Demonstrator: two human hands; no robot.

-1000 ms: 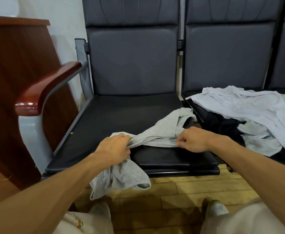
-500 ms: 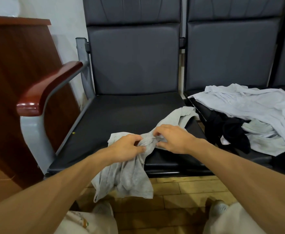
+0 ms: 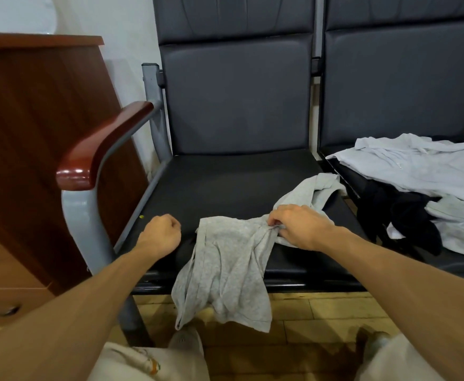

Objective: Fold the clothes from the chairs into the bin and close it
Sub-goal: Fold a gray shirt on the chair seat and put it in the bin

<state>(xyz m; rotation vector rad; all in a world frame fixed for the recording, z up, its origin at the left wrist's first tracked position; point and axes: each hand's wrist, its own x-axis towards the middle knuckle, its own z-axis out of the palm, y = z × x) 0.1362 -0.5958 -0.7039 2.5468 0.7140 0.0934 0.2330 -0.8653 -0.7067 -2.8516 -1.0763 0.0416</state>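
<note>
A light grey garment (image 3: 225, 259) lies over the front edge of the left black chair seat (image 3: 225, 177), one part hanging toward the floor and another trailing right. My right hand (image 3: 298, 225) pinches a bunch of its cloth near the middle of the seat front. My left hand (image 3: 161, 232) is a closed fist just left of the garment, apart from the cloth and holding nothing. On the right chair lies a heap of clothes: a pale blue-white shirt (image 3: 417, 166), a black piece (image 3: 401, 215) and a pale grey piece (image 3: 461, 226). No bin is in view.
A wooden armrest (image 3: 98, 149) on a grey metal frame stands left of the seat. A dark wood cabinet (image 3: 27, 127) fills the far left. Wood flooring (image 3: 321, 312) and my shoes and pale trousers show below.
My left hand has let go of the grey garment and drawn left into a fist. My right hand has stayed gripping the cloth, now spread wider over the seat edge.
</note>
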